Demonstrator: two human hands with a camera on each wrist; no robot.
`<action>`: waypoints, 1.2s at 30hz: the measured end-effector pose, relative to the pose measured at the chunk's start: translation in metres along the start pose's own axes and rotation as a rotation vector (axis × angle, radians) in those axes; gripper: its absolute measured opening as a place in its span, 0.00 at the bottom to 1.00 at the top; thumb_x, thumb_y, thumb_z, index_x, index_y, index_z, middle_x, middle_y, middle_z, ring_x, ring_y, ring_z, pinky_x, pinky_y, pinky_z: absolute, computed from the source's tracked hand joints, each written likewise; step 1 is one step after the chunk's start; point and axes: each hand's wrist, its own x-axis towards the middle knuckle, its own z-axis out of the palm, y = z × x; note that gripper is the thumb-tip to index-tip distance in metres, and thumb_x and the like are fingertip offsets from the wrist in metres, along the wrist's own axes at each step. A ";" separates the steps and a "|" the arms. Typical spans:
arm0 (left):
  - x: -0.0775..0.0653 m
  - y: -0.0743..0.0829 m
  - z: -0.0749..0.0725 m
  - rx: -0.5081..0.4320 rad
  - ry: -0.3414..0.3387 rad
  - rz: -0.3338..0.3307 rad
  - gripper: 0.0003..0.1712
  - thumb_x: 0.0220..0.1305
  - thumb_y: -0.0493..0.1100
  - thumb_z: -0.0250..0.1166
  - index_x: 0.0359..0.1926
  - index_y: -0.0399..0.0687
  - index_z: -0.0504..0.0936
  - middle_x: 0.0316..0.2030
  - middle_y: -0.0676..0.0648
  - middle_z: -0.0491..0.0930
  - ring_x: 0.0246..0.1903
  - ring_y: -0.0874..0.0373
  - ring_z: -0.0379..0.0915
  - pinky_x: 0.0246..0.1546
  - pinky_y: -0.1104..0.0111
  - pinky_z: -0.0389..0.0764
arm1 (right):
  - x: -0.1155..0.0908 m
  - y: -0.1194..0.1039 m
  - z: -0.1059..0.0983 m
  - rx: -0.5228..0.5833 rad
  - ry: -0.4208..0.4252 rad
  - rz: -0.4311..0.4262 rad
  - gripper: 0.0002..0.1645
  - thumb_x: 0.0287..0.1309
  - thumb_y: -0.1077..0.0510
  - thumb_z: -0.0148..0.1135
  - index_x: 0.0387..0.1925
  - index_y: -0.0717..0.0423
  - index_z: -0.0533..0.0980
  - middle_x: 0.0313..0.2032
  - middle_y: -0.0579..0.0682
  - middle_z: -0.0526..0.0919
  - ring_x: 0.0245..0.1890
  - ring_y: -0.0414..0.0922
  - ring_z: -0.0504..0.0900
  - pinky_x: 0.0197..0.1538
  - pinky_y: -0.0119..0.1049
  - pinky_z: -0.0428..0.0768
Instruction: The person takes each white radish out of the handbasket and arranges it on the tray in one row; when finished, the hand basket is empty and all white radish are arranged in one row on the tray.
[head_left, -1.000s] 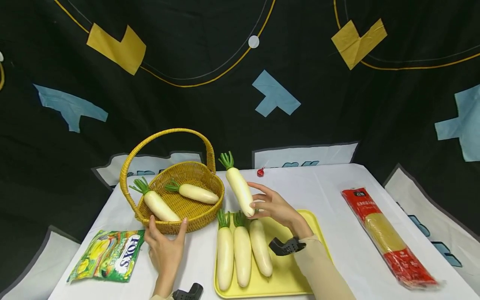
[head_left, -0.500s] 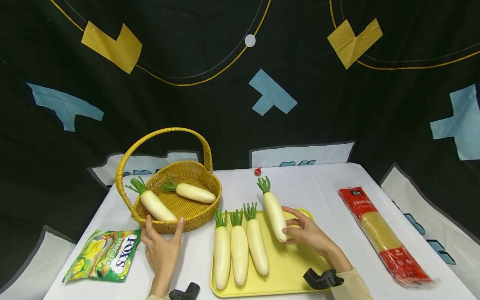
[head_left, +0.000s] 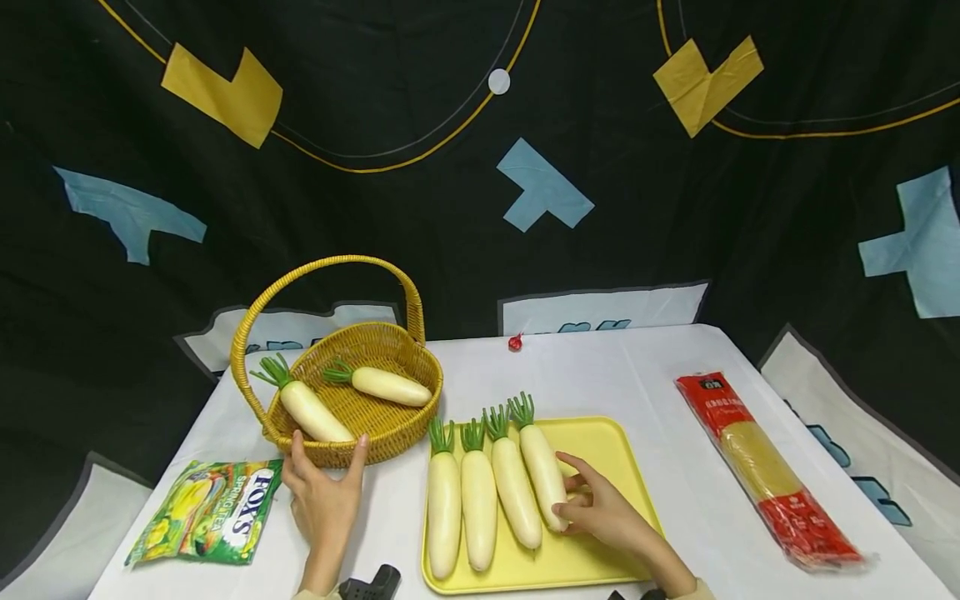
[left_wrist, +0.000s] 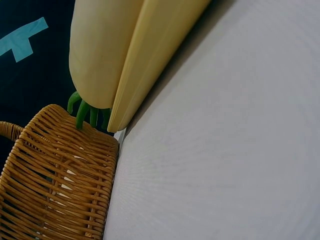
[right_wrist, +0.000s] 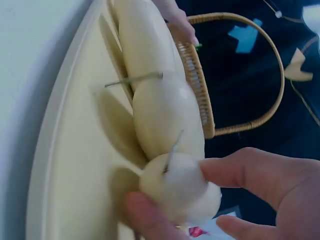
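My right hand (head_left: pixel 611 512) pinches the lower end of a white radish (head_left: pixel 540 467) with green stems, between thumb and fingers. This radish lies at the right of a row of several white radishes (head_left: pixel 480 508) on a yellow tray (head_left: pixel 600 567). Seen from the right wrist, its rounded tip (right_wrist: pixel 172 180) sits between thumb and forefinger. My left hand (head_left: pixel 327 500) rests at the front rim of a wicker basket (head_left: pixel 382 346), thumb and fingers spread against it. Inside the basket lie two more radishes, one at left (head_left: pixel 311 412) and one behind (head_left: pixel 392 386).
A green Fox's candy bag (head_left: pixel 210 512) lies left of the basket. At right is a red and yellow plastic packet of noodles (head_left: pixel 757 458). A small red object (head_left: pixel 514 342) sits near the table's back edge, before a dark curtain (head_left: pixel 420 225).
My right hand has moved from over the tray's back edge rightward, then down, lowering the radish beside the others in the row. The left hand stays at the basket.
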 end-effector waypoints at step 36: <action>-0.001 0.001 0.000 0.005 0.001 -0.007 0.59 0.45 0.72 0.61 0.70 0.58 0.39 0.66 0.33 0.45 0.48 0.26 0.61 0.40 0.44 0.64 | 0.015 -0.014 0.002 -0.328 0.168 0.000 0.33 0.56 0.47 0.58 0.62 0.52 0.62 0.54 0.61 0.68 0.52 0.57 0.72 0.46 0.51 0.75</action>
